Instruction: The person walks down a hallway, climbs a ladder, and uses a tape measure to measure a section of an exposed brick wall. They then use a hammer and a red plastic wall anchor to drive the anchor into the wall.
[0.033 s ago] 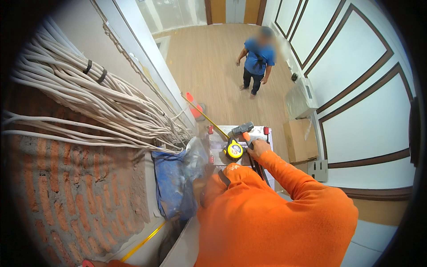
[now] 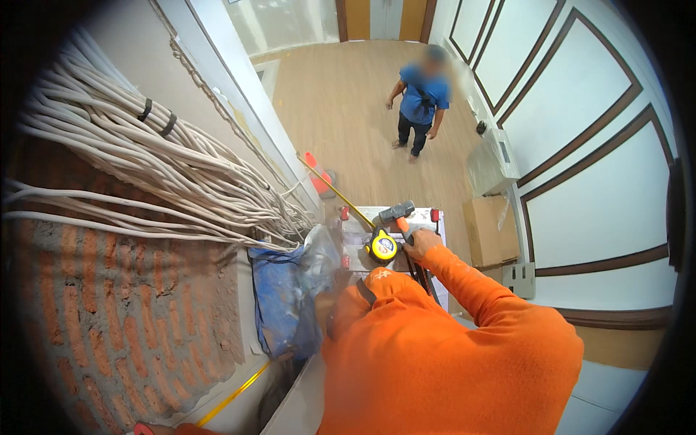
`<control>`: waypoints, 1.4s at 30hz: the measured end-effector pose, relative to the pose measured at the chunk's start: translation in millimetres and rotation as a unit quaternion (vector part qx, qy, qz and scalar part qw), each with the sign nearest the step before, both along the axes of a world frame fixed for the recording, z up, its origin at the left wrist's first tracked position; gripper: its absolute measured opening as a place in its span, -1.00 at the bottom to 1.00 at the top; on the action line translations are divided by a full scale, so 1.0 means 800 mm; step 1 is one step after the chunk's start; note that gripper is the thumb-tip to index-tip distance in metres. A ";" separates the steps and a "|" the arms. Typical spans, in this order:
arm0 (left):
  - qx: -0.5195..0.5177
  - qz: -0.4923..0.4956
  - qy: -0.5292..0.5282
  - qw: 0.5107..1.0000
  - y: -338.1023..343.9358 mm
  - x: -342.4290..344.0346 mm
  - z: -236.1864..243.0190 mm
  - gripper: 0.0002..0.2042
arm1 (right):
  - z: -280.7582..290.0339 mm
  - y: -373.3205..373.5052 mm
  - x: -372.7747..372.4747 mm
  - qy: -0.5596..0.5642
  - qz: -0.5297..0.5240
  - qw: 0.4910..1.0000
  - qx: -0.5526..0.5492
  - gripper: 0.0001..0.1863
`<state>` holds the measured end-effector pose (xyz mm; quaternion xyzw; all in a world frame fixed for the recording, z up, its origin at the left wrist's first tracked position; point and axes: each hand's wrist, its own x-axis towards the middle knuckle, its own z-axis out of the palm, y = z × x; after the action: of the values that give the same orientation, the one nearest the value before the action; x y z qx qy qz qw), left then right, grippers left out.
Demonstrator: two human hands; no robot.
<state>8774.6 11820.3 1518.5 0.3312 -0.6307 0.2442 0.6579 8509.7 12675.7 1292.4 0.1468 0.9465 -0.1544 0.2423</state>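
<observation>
My right hand (image 2: 422, 243) is closed round the dark-and-orange handle of a hammer (image 2: 397, 212). Its dark steel head lies over a metal platform (image 2: 362, 259) with red corner caps. A yellow-and-black tape measure (image 2: 382, 246) sits just left of that hand, and its yellow blade (image 2: 335, 191) runs out toward the far left. At the lower left edge only a sliver of my left hand (image 2: 163, 430) shows, beside something red. Its fingers are mostly cut off. Near it lies another length of yellow tape (image 2: 233, 395).
A thick bundle of pale cables (image 2: 181, 163) hangs at left, over exposed brick (image 2: 109, 326). Blue sheeting (image 2: 275, 301) lies beside it. On the floor below, a person in blue (image 2: 420, 101) stands, with a cardboard box (image 2: 491, 230) at right and a red-orange cone (image 2: 317, 172) at left.
</observation>
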 end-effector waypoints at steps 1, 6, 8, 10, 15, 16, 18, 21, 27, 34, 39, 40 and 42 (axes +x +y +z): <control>0.011 -0.065 0.033 0.997 0.009 -0.005 0.002 -0.83 | 0.012 -0.002 -0.006 -0.018 0.007 1.000 0.010 -0.57; -0.124 0.098 -0.048 0.986 0.049 -0.022 0.018 -0.89 | 0.003 -0.013 -0.022 0.235 0.038 0.971 -0.001 -0.57; -0.069 0.186 -0.046 0.979 -0.057 0.032 -0.022 -0.91 | 0.019 -0.035 -0.027 0.302 0.065 0.950 -0.051 -0.54; -0.128 0.227 -0.041 0.965 -0.080 0.021 -0.029 -0.91 | -0.001 -0.044 -0.026 0.270 0.102 0.953 -0.092 -0.36; -0.061 0.096 -0.018 0.993 -0.083 0.043 -0.020 -0.86 | -0.013 -0.087 -0.017 0.207 0.181 0.960 -0.058 0.02; -0.088 0.091 -0.002 0.992 -0.080 0.038 -0.019 -0.85 | -0.012 -0.092 -0.016 0.191 0.188 0.962 -0.057 0.04; -0.201 0.157 0.031 0.966 0.000 -0.027 -0.006 -0.85 | -0.018 -0.093 -0.016 0.190 0.171 0.965 -0.060 0.10; -0.156 0.036 0.039 0.986 0.031 -0.024 0.013 -0.84 | -0.030 -0.091 -0.013 0.207 0.145 0.965 -0.077 0.14; -0.027 -0.007 0.013 1.000 -0.011 0.015 -0.006 -0.82 | -0.027 -0.085 -0.013 0.213 0.123 0.961 -0.124 0.13; -0.028 0.044 -0.002 0.999 -0.029 0.007 -0.009 -0.82 | -0.030 -0.082 -0.014 0.185 0.059 0.959 -0.209 0.09; -0.151 0.254 -0.058 0.954 -0.063 0.021 -0.010 -0.82 | -0.035 -0.093 -0.018 0.189 0.051 0.955 -0.223 0.09; -0.159 0.280 -0.080 0.944 -0.044 0.008 -0.020 -0.81 | -0.034 -0.089 -0.017 0.190 0.048 0.958 -0.210 0.09; -0.150 0.200 -0.066 0.966 0.037 -0.029 0.002 -0.81 | -0.032 -0.087 -0.014 0.179 0.040 0.964 -0.192 0.09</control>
<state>8751.3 11850.2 1520.4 0.3313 -0.5500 0.4835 0.5950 8498.2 12605.7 1266.9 0.0293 0.9323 -0.3467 0.0989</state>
